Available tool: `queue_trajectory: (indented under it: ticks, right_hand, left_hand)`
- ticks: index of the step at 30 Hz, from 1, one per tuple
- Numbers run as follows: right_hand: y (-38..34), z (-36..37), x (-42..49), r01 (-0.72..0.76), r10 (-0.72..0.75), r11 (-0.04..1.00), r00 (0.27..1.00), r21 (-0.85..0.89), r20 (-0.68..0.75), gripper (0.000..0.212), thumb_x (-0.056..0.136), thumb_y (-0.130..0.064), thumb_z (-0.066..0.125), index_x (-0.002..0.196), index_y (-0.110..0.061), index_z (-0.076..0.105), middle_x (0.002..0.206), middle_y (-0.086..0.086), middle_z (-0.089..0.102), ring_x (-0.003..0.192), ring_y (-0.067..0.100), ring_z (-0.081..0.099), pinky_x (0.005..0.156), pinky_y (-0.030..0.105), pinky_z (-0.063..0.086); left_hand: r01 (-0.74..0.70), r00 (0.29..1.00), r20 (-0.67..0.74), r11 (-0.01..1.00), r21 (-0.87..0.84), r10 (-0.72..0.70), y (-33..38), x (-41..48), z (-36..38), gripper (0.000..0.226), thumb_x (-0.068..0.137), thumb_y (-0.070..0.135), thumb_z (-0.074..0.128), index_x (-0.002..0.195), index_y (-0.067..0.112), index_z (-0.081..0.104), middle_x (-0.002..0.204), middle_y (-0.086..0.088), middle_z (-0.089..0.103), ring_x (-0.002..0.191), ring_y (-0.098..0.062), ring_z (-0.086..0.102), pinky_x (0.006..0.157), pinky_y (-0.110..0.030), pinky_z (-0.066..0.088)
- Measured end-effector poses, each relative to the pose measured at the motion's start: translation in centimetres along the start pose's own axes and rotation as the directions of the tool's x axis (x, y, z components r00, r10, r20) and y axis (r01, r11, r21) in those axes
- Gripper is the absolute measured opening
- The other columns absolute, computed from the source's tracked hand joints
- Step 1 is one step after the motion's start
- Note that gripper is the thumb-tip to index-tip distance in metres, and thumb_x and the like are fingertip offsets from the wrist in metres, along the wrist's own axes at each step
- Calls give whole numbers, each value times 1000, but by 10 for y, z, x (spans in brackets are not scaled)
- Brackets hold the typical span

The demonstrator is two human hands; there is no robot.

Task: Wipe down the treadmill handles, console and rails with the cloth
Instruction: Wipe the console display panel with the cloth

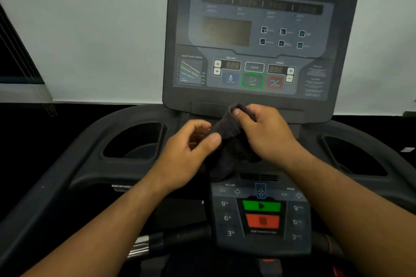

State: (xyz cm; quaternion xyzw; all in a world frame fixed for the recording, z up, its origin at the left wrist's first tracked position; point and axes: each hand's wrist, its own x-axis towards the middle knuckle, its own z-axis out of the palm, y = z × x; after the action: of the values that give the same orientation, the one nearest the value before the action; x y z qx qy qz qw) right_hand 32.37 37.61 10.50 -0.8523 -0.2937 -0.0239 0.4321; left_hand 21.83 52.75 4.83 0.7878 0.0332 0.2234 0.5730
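A dark grey cloth point(227, 141) hangs bunched between both hands, just below the treadmill's upright console point(258, 36). My right hand point(267, 132) pinches the cloth's upper edge between thumb and fingers. My left hand point(191, 148) grips the cloth's left side with thumb and curled fingers. The cloth's lower end droops toward the lower control panel point(262, 216) with its green and red buttons. The dark left handle rail point(51, 175) and right handle rail point(387, 148) curve out to either side.
Two recessed cup holders, the left cup holder point(132, 141) and the right cup holder point(353, 155), sit beside the console stem. A chrome pulse grip point(139, 247) shows low in the frame. A pale wall point(90, 29) stands behind the treadmill, with a dark window point(15, 58) at left.
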Motion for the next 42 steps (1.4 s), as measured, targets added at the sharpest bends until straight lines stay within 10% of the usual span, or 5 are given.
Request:
queue_trajectory:
  ticks: [5,17,23,32,42]
  right_hand:
    - [12,-15,12,-138,152,962,988,234,-40,40,94,-37,59,72,-4,61,63,7,60,61,18,51,63,46,49]
    - [49,-83,39,-332,212,689,942,644,259,29,100,-33,53,92,-9,68,82,16,73,67,23,69,58,31,57]
    - [78,-126,47,-402,213,675,909,619,357,51,87,-62,56,96,-14,75,90,11,76,82,26,74,78,42,60]
    - [141,-181,41,-299,-16,768,876,567,483,35,70,-6,81,104,-7,74,102,16,74,97,33,71,86,42,57]
    - [144,-167,39,-470,65,470,863,747,501,42,79,4,70,119,-4,64,113,20,70,105,35,68,84,41,58]
  left_hand:
    - [-98,995,21,967,234,96,6,14,38,57,72,42,75,125,28,58,116,14,67,105,1,62,93,-23,49]
    - [159,984,115,966,-202,-138,30,63,108,20,97,9,54,114,14,64,97,11,73,90,3,65,73,-12,48]
    - [194,980,-5,955,-226,-200,29,91,149,24,103,17,48,105,2,68,106,-16,72,94,-19,64,89,-42,49]
    - [-45,987,163,952,304,-5,72,131,163,24,100,32,52,86,17,64,80,1,67,73,-4,56,73,-40,51]
    - [-296,934,344,753,588,98,115,177,168,17,94,38,61,86,25,67,79,13,67,75,0,60,68,-21,48]
